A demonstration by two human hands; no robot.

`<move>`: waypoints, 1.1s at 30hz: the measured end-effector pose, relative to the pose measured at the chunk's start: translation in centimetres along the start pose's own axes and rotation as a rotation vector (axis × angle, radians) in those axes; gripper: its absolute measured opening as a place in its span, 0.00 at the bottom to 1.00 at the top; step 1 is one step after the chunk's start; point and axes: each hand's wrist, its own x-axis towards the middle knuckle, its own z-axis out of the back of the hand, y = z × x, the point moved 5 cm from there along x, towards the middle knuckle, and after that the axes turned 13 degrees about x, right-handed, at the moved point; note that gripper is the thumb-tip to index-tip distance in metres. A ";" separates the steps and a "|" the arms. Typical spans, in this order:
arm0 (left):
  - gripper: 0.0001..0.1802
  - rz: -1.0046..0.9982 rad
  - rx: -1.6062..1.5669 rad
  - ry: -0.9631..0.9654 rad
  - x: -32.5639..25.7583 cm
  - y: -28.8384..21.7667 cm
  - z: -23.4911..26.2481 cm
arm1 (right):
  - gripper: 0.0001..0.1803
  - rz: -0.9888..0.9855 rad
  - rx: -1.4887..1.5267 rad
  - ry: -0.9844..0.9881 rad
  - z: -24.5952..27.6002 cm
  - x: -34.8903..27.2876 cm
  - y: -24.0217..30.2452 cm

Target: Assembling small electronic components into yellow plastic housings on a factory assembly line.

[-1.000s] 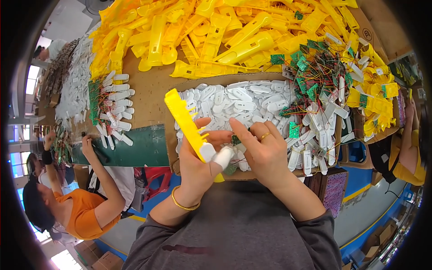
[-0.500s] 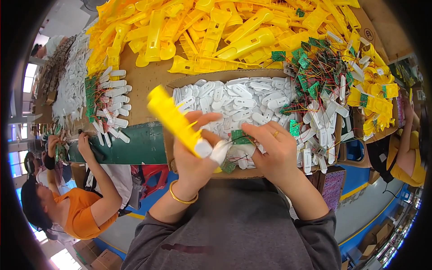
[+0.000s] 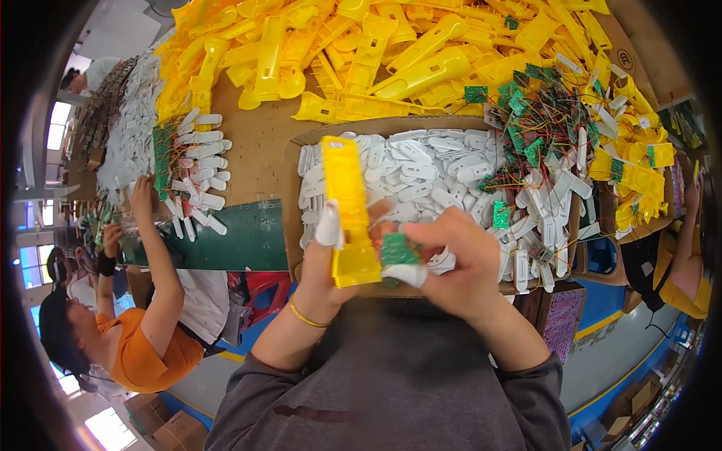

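A long yellow plastic housing [image 3: 350, 214] stands nearly upright in my left hand [image 3: 320, 263], its hollow inner side turned up. A white cover sits on that thumb, which presses along the housing's left edge. In my right hand [image 3: 468, 263], fingers and thumb pinch a small green circuit board [image 3: 397, 249] close to the housing's lower right side. White covering shows on the right thumb too. Part of a white plastic piece [image 3: 442, 261] shows by the right fingers; whether it is attached to the board is hidden. Both hands are over the near edge of a carton [image 3: 295, 161] of white oval pieces [image 3: 410, 161].
Yellow housings [image 3: 421, 75] are heaped at the back. Wired green boards [image 3: 526, 113] lie piled on the right, beside a box of yellow parts [image 3: 628, 180]. Boards with white pieces [image 3: 203, 163] lie in a row at left. Co-workers [image 3: 139, 346] are on both sides.
The yellow housing has swung from a leftward tilt to nearly upright, and its hollow side now shows. My right hand has brought the circuit board nearer to it, lower down.
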 end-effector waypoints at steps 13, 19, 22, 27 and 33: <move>0.34 -0.047 0.206 -0.118 -0.6 1.1 -0.5 | 0.18 0.185 -0.304 0.147 -2.0 0.5 0.1; 0.31 -0.014 0.088 -0.078 -0.3 1.5 -0.7 | 0.19 0.164 -0.285 0.127 -1.8 0.2 0.0; 0.30 -0.058 0.277 -0.093 -0.4 1.5 -0.9 | 0.20 0.132 -0.254 0.188 -1.6 0.9 0.1; 0.30 -0.055 0.265 -0.244 -0.4 1.7 -0.8 | 0.20 0.162 -0.281 0.217 -1.2 1.6 0.6; 0.29 -0.045 0.184 -0.194 0.0 1.3 -1.7 | 0.21 0.169 -0.290 0.189 -0.7 1.7 0.7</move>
